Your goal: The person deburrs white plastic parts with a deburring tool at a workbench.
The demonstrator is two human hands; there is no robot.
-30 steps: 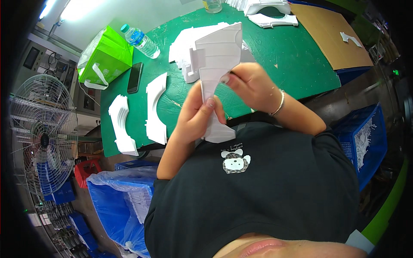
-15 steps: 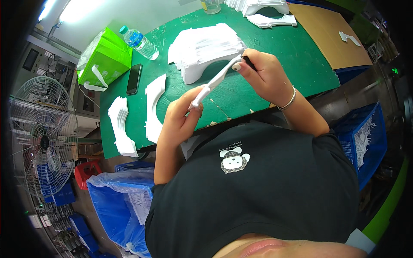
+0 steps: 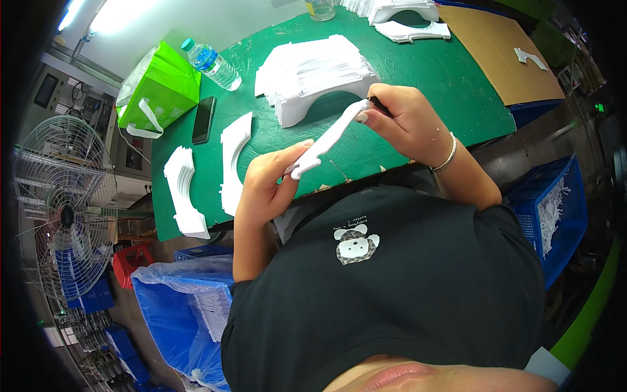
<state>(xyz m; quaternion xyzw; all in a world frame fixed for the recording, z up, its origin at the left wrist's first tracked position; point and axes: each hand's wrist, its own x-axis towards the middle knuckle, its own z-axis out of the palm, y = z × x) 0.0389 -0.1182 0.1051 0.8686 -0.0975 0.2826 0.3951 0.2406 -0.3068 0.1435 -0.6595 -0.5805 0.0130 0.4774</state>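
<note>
A flat white foam piece (image 3: pixel 324 140) is held edge-on between both hands above the near edge of the green table (image 3: pixel 450 85). My left hand (image 3: pixel 268 179) pinches its lower end. My right hand (image 3: pixel 401 121) grips its upper end and also holds a small dark tool (image 3: pixel 377 102) against it. Just behind the hands lies a large stack of white arched foam pieces (image 3: pixel 320 72).
Curved white foam strips (image 3: pixel 234 160) and a second pile (image 3: pixel 181 193) lie at the table's left. A phone (image 3: pixel 204 119), green bag (image 3: pixel 160 91) and water bottle (image 3: pixel 212 64) sit at the back left. Blue bins (image 3: pixel 555 215) flank me; a fan (image 3: pixel 62 215) stands left.
The white piece was raised upright and face-on a second ago; it has been lowered and turned edge-on, and both hands have come down nearer the table edge.
</note>
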